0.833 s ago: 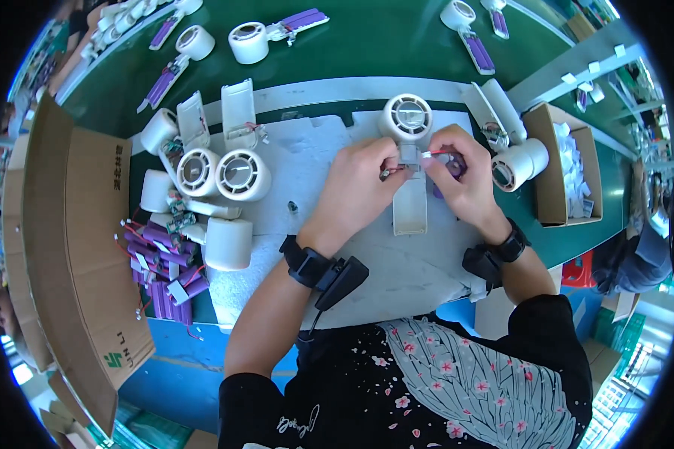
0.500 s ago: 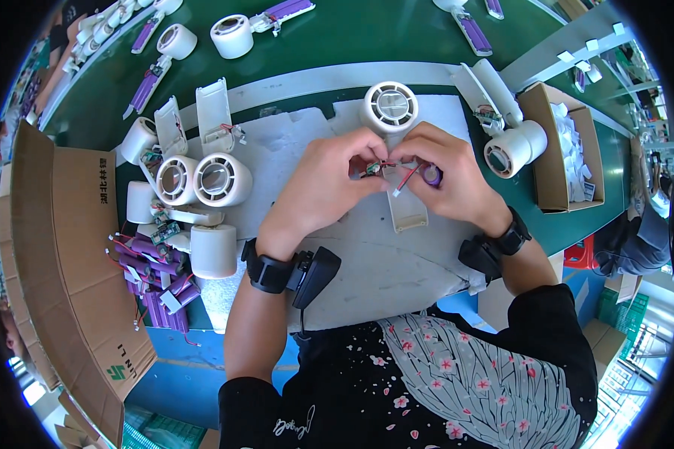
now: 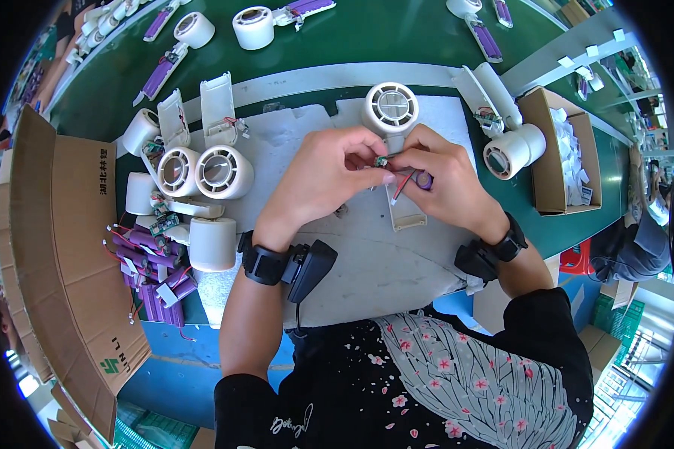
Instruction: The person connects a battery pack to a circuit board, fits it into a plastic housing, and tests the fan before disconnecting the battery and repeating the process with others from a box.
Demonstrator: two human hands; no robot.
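Observation:
Over the middle of the work mat, my left hand (image 3: 326,172) pinches a small green circuit board (image 3: 381,161) between thumb and fingers. My right hand (image 3: 445,172) is closed right beside it, with fingertips at the board. Within the right hand's curled fingers sits a purple battery cell (image 3: 424,179), mostly hidden. Red wires with a white plug (image 3: 397,197) hang below those fingers. Beneath both hands lies a white handheld fan (image 3: 392,107), its round head at the far end and its open handle shell (image 3: 409,218) toward me.
Several white fan heads (image 3: 223,176) and open shells stand on the left, near a pile of purple batteries (image 3: 161,299). A cardboard box (image 3: 547,198) of white parts is at right, beside another fan (image 3: 508,154). Beyond runs a green belt (image 3: 367,37) carrying fans.
Fans at the left of the belt have shifted right. My fingers have turned the circuit board slightly, and the hanging wires have swung a little left.

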